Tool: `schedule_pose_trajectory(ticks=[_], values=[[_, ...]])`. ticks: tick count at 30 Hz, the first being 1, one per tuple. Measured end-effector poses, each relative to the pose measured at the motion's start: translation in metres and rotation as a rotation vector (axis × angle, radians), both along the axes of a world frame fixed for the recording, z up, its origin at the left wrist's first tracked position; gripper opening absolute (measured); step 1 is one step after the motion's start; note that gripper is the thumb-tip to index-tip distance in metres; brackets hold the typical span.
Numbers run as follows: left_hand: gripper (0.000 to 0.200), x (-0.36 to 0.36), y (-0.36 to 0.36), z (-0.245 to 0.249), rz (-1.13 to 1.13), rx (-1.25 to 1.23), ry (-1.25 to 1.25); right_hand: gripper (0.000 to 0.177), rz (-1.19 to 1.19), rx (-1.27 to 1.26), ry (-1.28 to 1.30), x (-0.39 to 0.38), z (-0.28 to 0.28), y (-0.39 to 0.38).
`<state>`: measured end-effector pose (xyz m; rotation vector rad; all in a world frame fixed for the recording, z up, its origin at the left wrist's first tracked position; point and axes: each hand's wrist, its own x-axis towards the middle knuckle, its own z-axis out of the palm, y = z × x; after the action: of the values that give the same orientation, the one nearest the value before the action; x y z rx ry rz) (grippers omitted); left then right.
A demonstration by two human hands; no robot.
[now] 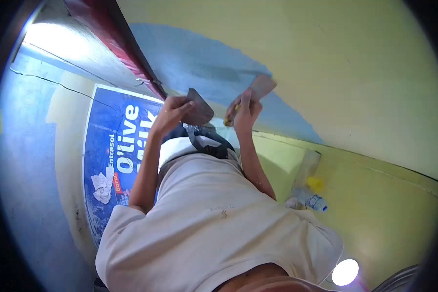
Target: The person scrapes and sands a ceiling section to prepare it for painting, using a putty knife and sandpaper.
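Observation:
My left hand (174, 115) pinches a dark, flat scraper plate (199, 108) by its left edge, with the thumb lying over its face. Closed around the yellow handle of a putty knife (263, 87) is my right hand (246, 110); its broad blade points up and right, near the wall. A small gap separates the two tools. Behind them is the yellow wall (326, 63) with an uneven blue-grey patch (199, 53).
A blue printed banner (102, 146) hangs at left beside a blue wall. Along the upper left runs a red-edged beam (114, 41). At lower right are a plastic bottle (316, 202), a yellow object (315, 183) and a bright round lamp (345, 272).

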<state>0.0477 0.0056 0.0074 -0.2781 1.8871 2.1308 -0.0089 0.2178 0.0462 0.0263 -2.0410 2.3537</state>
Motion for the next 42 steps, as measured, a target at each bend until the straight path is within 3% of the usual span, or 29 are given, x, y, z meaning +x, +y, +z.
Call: schedule_pose_trajectory(ticks=[3,8,11,14,15,17,18,20,21,22,23,24,26,28,30,32,34,35,39,40,42], values=[[0.029,0.003,0.023,0.012,0.087,0.169,-0.138,0.036,0.041,0.112,-0.111,0.018,-0.034,0.028],[0.034,-0.027,0.076,-0.008,0.065,0.505,-0.476,0.041,0.196,0.219,0.007,0.021,-0.017,0.075],[0.036,-0.062,0.08,-0.003,0.072,0.791,-0.485,0.038,0.157,0.162,0.087,0.008,-0.003,0.086],[0.03,-0.057,0.077,0.054,0.065,-0.184,0.465,0.035,0.09,0.071,0.097,-0.005,0.007,0.106],[0.027,-0.061,0.059,0.065,0.263,0.14,0.326,0.035,0.093,0.063,0.114,-0.014,0.006,0.105],[0.022,-0.056,0.025,0.096,0.439,0.661,0.069,0.035,0.083,0.112,0.051,-0.014,0.02,0.102],[0.019,-0.051,0.008,0.111,0.423,0.858,-0.041,0.035,0.118,0.074,0.044,-0.013,0.017,0.1],[0.018,-0.047,-0.001,0.076,0.357,0.736,-0.165,0.036,0.191,-0.005,0.029,-0.01,0.007,0.096],[0.017,-0.047,0.01,0.069,0.341,0.69,-0.249,0.04,0.343,0.109,0.062,-0.01,0.002,0.098],[0.016,-0.045,0.025,0.066,0.328,0.648,-0.338,0.044,0.401,0.162,0.032,-0.009,0.005,0.094],[0.017,-0.049,0.037,0.064,0.236,0.756,-0.311,0.044,0.447,0.155,-0.009,-0.005,0.005,0.088],[0.018,-0.051,0.047,0.079,0.305,0.63,-0.297,0.044,0.495,0.145,-0.035,-0.007,0.004,0.08],[0.015,-0.061,0.032,0.081,0.257,0.846,-0.246,0.038,0.496,0.1,0.008,-0.009,-0.001,0.068],[0.017,-0.054,0.011,0.102,0.479,0.687,0.059,0.035,0.454,0.092,-0.039,-0.009,0.011,0.057],[0.018,-0.038,-0.013,0.112,0.714,0.442,0.156,0.03,0.448,0.195,-0.004,-0.012,0.012,0.045],[0.019,-0.019,-0.037,0.095,0.859,0.382,0.139,0.028,0.46,0.275,-0.009,-0.014,0.01,0.028],[0.019,-0.008,-0.045,0.085,0.866,0.356,0.115,0.026,0.476,0.239,-0.022,-0.017,0.008,-0.007],[0.019,-0.001,-0.048,0.079,0.864,0.349,0.096,0.025,0.498,0.172,-0.174,-0.016,0.017,-0.031],[0.017,0.019,-0.044,0.048,0.955,0.337,0.011,0.027,0.476,0.024,0.036,-0.023,0.007,-0.107],[0.017,0.027,-0.046,0.037,0.975,0.177,0.008,0.025,0.467,0.002,0.082,-0.024,0.005,-0.118],[0.018,0.042,-0.038,0.028,1.022,0.114,0.042,0.026,0.423,-0.03,0.059,-0.018,-0.004,-0.124]])
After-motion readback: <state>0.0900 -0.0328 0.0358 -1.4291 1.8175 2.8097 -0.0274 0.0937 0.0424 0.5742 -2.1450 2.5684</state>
